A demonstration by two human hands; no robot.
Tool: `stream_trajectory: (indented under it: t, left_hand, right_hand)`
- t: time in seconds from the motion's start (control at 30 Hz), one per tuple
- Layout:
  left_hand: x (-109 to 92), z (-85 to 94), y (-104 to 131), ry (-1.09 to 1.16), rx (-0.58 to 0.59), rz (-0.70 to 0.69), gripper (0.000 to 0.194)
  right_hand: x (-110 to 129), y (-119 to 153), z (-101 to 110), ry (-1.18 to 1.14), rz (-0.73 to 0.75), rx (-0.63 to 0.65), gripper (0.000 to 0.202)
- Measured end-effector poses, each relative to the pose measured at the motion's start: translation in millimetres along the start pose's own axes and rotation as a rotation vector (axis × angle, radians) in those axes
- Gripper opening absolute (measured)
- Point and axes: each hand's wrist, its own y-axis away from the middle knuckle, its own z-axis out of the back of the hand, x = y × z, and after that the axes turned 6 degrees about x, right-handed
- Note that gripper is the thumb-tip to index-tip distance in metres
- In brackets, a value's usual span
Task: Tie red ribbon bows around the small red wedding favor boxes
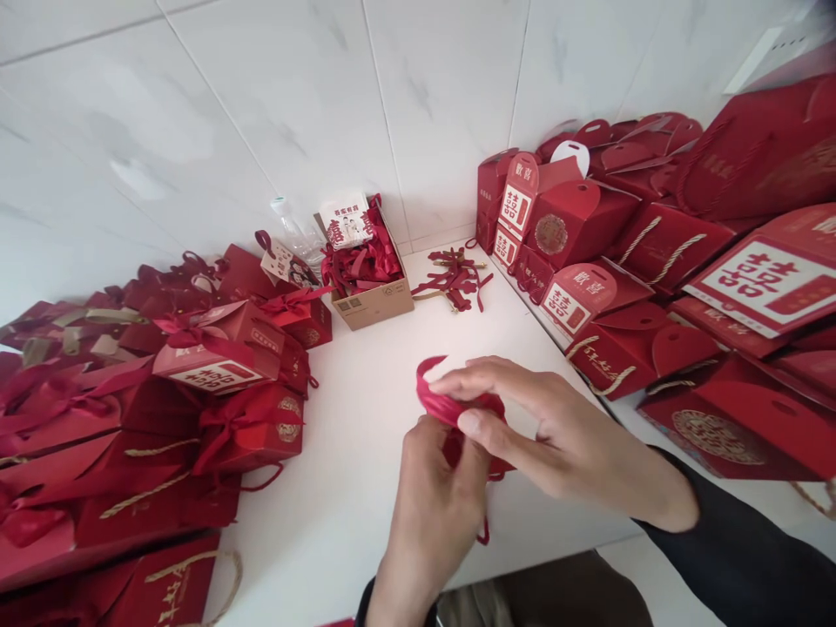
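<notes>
Near the middle of the white table [353, 418], my left hand [437, 488] is closed around a red ribbon [444, 407], its thumb and fingers pressed together below the loop. From the right, my right hand [549, 427] reaches over and pinches the same ribbon between thumb and fingers. The ribbon curls up in a loop at the fingertips. Beneath the hands a red item is mostly hidden, with a thin red cord hanging below it.
Red gift boxes [215, 370] with ribbons crowd the left side. More red boxes [581, 218] are stacked at the right. A cardboard box [379, 305] of red ribbons stands at the back, beside a loose pile of ribbons [454, 277] and a clear bottle [293, 231].
</notes>
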Motion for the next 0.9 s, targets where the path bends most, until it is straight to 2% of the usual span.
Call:
stream_trajectory:
  t: [0.1,0.2,0.27,0.33,0.4,0.47,0.6,0.73,0.83,0.9]
  left_hand:
    - [4,4.9,-3,0.022,-0.075,0.031,0.050]
    - [6,11.3,-5,0.031,-0.113,0.057,0.056]
    - [7,15.4,-6,0.092,-0.094,0.049,0.049]
    - [8,19.4,-6,0.169,-0.036,0.029,0.034]
    - [9,22.8,-6,0.187,0.006,0.013,0.020]
    - [10,25.2,-6,0.147,0.004,-0.006,0.011]
    - [10,26.8,-7,0.100,0.022,-0.027,0.015]
    - [10,27.4,-8,0.210,0.073,-0.002,0.024]
    - [11,27.5,-7,0.167,0.031,-0.028,0.017]
    - [12,26.4,-7,0.073,-0.018,-0.046,0.010]
  right_hand:
    - [-7,-3,5,0.195,-0.017,0.020,0.038]
    - [-8,0,13,0.272,-0.056,0.029,0.025]
    - [-4,6,21,0.222,-0.128,0.030,0.020]
    - [1,11,28,0.158,-0.211,0.090,0.024]
    - [3,13,31,0.111,-0.226,0.163,0.023]
    - [1,13,30,0.045,-0.206,0.155,0.025]
    - [-9,6,18,-0.086,-0.273,0.101,0.026]
    - [-13,4,12,-0.105,-0.320,0.128,0.027]
    - [-15,4,12,-0.088,-0.324,0.147,0.025]
    - [-16,4,11,-0.018,-0.282,0.105,0.028]
